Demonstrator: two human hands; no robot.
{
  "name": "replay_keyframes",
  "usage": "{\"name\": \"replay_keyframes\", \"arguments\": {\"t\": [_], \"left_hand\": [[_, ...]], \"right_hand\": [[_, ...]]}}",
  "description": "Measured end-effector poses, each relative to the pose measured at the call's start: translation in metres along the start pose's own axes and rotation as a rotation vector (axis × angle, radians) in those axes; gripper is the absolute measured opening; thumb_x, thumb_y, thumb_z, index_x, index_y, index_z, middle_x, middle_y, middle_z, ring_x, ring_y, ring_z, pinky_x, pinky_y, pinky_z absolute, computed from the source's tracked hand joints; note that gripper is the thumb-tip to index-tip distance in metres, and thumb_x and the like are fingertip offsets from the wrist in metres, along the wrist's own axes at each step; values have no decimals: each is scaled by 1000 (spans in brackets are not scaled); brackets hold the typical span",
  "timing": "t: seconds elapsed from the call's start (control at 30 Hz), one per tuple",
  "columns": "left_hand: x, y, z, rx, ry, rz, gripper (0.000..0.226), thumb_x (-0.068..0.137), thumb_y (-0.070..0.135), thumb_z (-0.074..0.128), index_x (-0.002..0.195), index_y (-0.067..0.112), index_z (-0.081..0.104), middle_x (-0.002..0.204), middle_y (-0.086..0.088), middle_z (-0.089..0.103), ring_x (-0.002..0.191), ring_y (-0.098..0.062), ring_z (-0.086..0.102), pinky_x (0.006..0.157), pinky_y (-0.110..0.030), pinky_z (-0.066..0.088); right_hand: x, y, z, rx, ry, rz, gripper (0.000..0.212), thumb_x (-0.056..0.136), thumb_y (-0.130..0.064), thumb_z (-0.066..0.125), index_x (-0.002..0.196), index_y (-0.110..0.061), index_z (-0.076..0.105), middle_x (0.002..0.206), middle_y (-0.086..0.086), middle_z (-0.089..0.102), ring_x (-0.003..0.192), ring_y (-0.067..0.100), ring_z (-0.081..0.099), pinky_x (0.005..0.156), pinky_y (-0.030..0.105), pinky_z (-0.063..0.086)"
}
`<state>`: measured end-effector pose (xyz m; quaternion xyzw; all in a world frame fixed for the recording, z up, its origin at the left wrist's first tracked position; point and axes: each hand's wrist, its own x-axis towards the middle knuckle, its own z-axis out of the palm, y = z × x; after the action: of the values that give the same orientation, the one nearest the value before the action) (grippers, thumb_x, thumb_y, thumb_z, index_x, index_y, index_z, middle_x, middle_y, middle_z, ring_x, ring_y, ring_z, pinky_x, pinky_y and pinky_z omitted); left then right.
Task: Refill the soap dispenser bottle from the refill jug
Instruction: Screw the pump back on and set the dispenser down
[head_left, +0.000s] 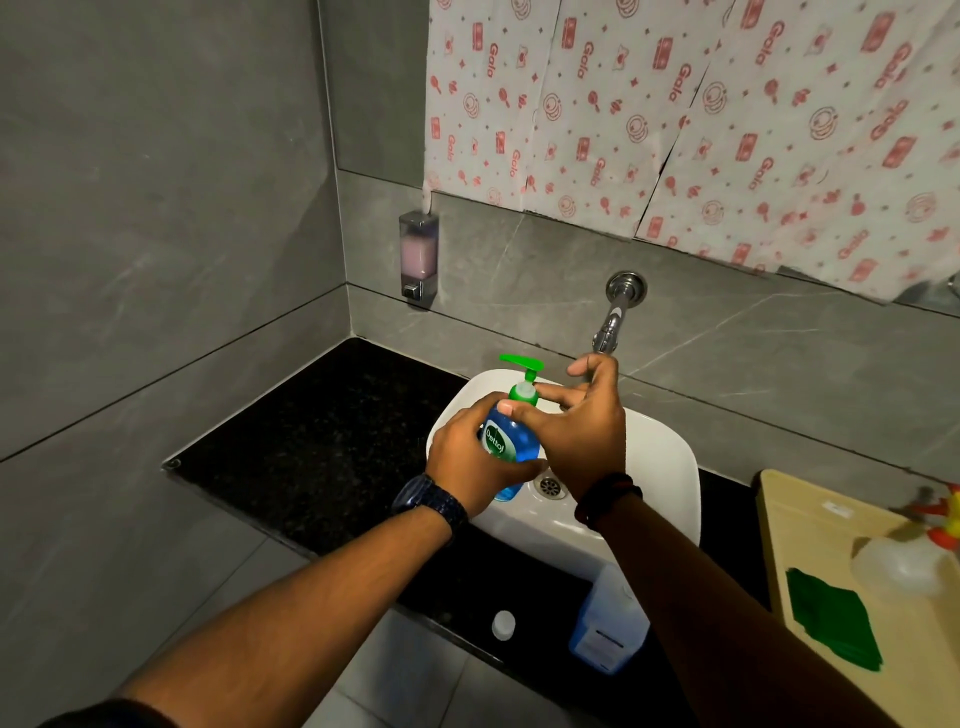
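Over the white sink (670, 457) at frame centre, the left hand (467, 462) grasps the soap bottle (511, 441); the right hand (582, 441) pinches its green pump (524, 389) with two fingers

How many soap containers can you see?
3: the blue Dettol pump bottle held over the sink, the pink wall dispenser by the corner, and the refill jug on the counter. More may be hidden.
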<state>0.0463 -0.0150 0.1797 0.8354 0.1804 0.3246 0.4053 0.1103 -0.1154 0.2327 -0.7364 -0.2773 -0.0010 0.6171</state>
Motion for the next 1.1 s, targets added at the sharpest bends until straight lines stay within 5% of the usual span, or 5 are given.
{"name": "replay_keyframes", "arguments": {"t": [0.17, 0.37, 0.63, 0.87, 1.1], "left_hand": [[2, -4, -4, 40, -24, -13, 73, 47, 52, 83, 110, 41, 50, 86, 27, 52, 81, 4, 52, 72, -13, 40], [3, -7, -6, 35, -70, -23, 84, 46, 52, 85, 120, 31, 54, 107, 6, 65, 93, -10, 57, 84, -27, 50], [-2, -25, -16, 29, -100, 11, 78, 50, 47, 87, 119, 28, 56, 108, 6, 65, 95, -11, 57, 84, -22, 47], [-17, -87, -30, -101, 35, -199, 73, 49, 35, 90, 113, 28, 56, 107, 7, 63, 91, -4, 58, 74, -4, 42], [-31, -185, -40, 11, 179, -317, 79, 50, 28, 91, 119, 13, 56, 113, -8, 63, 102, -20, 58, 85, -27, 44]], "right_hand": [[3, -9, -6, -81, -80, -64, 54, 56, -45, 82, 100, -40, 52, 87, -14, 69, 90, 7, 65, 92, 47, 48], [21, -17, -12, -21, -244, -200, 20, 78, -30, 72, 91, -15, 74, 92, 2, 73, 92, 17, 66, 87, 45, 52], [29, -13, -7, -57, -511, -245, 18, 83, -9, 67, 92, -25, 70, 99, -6, 68, 101, 3, 60, 91, 18, 44], [1, 41, 44, -153, -97, -170, 31, 78, -37, 72, 104, -23, 65, 105, -8, 66, 95, 6, 58, 79, 24, 47], [-58, 151, 106, -475, -290, -73, 50, 76, -51, 65, 114, -19, 59, 108, 3, 64, 101, 20, 55, 87, 22, 37]]}}
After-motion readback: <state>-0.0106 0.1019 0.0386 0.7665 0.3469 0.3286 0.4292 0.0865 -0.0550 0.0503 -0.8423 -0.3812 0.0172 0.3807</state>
